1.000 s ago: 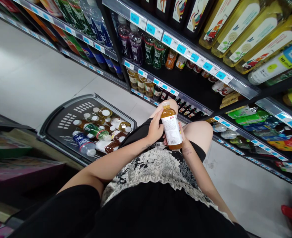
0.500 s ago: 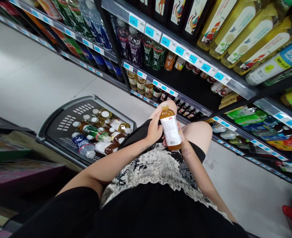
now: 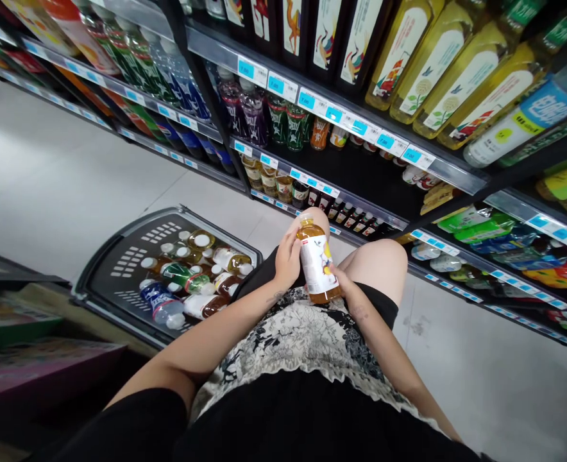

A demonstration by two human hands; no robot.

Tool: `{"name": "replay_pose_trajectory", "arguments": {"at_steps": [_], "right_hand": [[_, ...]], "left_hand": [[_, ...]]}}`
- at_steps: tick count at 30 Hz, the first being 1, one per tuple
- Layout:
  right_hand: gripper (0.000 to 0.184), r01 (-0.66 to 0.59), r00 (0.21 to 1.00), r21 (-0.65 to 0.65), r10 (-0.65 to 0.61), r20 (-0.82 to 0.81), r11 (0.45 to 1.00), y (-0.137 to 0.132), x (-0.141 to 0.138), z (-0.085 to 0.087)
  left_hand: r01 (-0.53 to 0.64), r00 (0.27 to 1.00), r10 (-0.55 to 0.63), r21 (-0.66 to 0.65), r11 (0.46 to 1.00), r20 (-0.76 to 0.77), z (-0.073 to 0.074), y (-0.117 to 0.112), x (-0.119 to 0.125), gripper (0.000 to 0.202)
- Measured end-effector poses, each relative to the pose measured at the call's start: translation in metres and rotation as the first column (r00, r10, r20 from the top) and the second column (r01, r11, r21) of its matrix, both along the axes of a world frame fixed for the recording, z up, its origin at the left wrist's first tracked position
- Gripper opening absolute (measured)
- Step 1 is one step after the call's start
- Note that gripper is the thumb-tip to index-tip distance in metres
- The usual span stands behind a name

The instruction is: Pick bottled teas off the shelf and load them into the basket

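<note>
Between my two hands, over my lap, is a bottle of amber drink (image 3: 318,263) with a white label showing yellow fruit. It stands roughly upright with its top tipped slightly left and away from me. My left hand (image 3: 288,258) wraps the left side near the bottle's shoulder. My right hand (image 3: 342,282) grips the lower right side, thumb on the label; its other fingers are hidden behind the bottle. On the floor to the left, a dark shopping basket (image 3: 120,250) holds several bottles lying down, among them a green-labelled bottle (image 3: 182,277) and a blue-labelled bottle (image 3: 161,303).
Drink shelves (image 3: 312,96) run across the front, with blue price tags along their edges. Tall yellow bottles (image 3: 428,70) stand on the upper shelf. Bagged goods (image 3: 485,224) fill the shelves at right. Boxes (image 3: 43,362) sit at the lower left. Pale floor tiles (image 3: 95,160) lie around the basket.
The bottle has turned in my hands, so its label shows yellow fruit instead of the fine print and barcode. Both hands and the bottle have shifted slightly left and lower in view.
</note>
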State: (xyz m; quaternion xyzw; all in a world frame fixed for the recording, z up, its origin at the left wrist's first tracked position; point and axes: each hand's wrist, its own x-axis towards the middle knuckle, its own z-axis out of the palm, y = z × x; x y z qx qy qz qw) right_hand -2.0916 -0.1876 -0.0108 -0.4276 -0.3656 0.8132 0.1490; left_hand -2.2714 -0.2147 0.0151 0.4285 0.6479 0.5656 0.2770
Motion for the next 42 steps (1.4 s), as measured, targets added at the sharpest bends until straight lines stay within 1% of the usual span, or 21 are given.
{"name": "replay_pose_trajectory", "arguments": {"at_steps": [3,5,8,10,12,13,15,16,17,18,21,23,26,29,31,32,35,37,39,40,42], "right_hand": [[0.062,-0.024,0.999,0.021,0.024,-0.032,1.000,-0.003,0.002,-0.012],[0.062,-0.035,0.999,0.061,0.037,-0.036,0.998,-0.003,0.003,-0.017],[0.056,-0.052,0.998,0.144,0.056,-0.022,0.988,-0.001,0.004,-0.016],[0.054,-0.070,0.997,0.243,0.072,0.002,0.968,-0.001,0.005,-0.009],[0.054,-0.090,0.995,0.390,0.065,0.077,0.917,-0.001,0.007,0.000],[0.055,-0.106,0.990,0.475,0.046,0.136,0.873,-0.001,0.008,0.004],[0.057,-0.155,0.962,0.620,-0.024,0.271,0.769,-0.001,0.010,0.012],[0.058,-0.182,0.944,0.664,-0.060,0.324,0.725,-0.001,0.010,0.015],[0.058,-0.204,0.929,0.690,-0.085,0.360,0.695,-0.001,0.011,0.017],[0.057,-0.219,0.919,0.701,-0.098,0.382,0.679,-0.001,0.011,0.019],[0.056,-0.234,0.911,0.712,-0.107,0.399,0.663,-0.002,0.010,0.021],[0.055,-0.257,0.895,0.725,-0.125,0.427,0.639,-0.003,0.010,0.022],[0.058,-0.305,0.862,0.742,-0.157,0.481,0.597,-0.006,0.008,0.022],[0.065,-0.284,0.874,0.789,-0.191,0.447,0.544,-0.007,0.007,0.021],[0.073,-0.246,0.894,0.830,-0.213,0.394,0.501,-0.007,0.006,0.020],[0.075,-0.236,0.899,0.843,-0.221,0.378,0.484,-0.006,0.006,0.019],[0.071,-0.224,0.894,0.859,-0.255,0.369,0.460,-0.007,0.006,0.020],[0.066,-0.209,0.884,0.863,-0.288,0.368,0.460,-0.007,0.005,0.023],[0.065,-0.178,0.876,0.861,-0.322,0.358,0.476,-0.005,0.003,0.027],[0.065,-0.151,0.875,0.857,-0.337,0.348,0.492,-0.004,0.002,0.029],[0.064,-0.057,0.876,0.842,-0.379,0.300,0.536,0.003,-0.001,0.032]], "left_hand": [[-0.017,0.999,0.016,0.001,1.000,0.036,-0.006,0.002,-0.004,0.048],[-0.015,0.998,0.015,0.008,1.000,0.055,-0.009,0.003,-0.006,0.049],[0.011,0.998,-0.011,0.010,1.000,0.058,-0.010,0.004,-0.008,0.052],[0.037,0.998,-0.038,0.016,0.999,0.044,-0.008,0.004,-0.008,0.054],[0.069,0.998,-0.069,0.024,0.997,-0.003,-0.005,0.004,-0.007,0.054],[0.082,0.996,-0.081,0.027,0.996,-0.033,-0.003,0.004,-0.006,0.054],[0.102,0.992,-0.100,0.021,0.995,-0.081,-0.002,0.004,-0.005,0.054],[0.110,0.990,-0.108,0.015,0.994,-0.091,-0.002,0.004,-0.005,0.053],[0.117,0.989,-0.115,0.008,0.993,-0.094,-0.003,0.005,-0.005,0.053],[0.122,0.988,-0.122,-0.001,0.992,-0.094,-0.003,0.005,-0.005,0.054],[0.133,0.985,-0.136,-0.033,0.991,-0.103,-0.004,0.009,-0.006,0.056],[0.132,0.987,-0.135,-0.047,0.990,-0.090,-0.003,0.010,-0.007,0.061],[0.153,0.987,-0.153,-0.011,0.988,-0.042,-0.002,0.007,-0.007,0.071],[0.159,0.986,-0.158,0.013,0.987,-0.056,-0.002,-0.004,-0.004,0.076],[0.170,0.979,-0.171,-0.012,0.985,-0.110,-0.002,-0.012,0.001,0.078],[0.196,0.971,-0.196,-0.016,0.980,-0.139,-0.001,-0.015,0.004,0.080],[0.332,0.927,-0.315,0.052,0.942,-0.206,0.004,-0.019,0.010,0.083],[0.402,0.897,-0.371,0.094,0.911,-0.238,0.006,-0.016,0.010,0.082],[0.421,0.884,-0.392,0.068,0.904,-0.256,0.006,-0.013,0.007,0.081],[0.423,0.883,-0.399,0.052,0.904,-0.247,0.005,-0.012,0.005,0.080],[0.443,0.884,-0.426,0.051,0.895,-0.193,0.002,-0.012,0.001,0.076]]}}
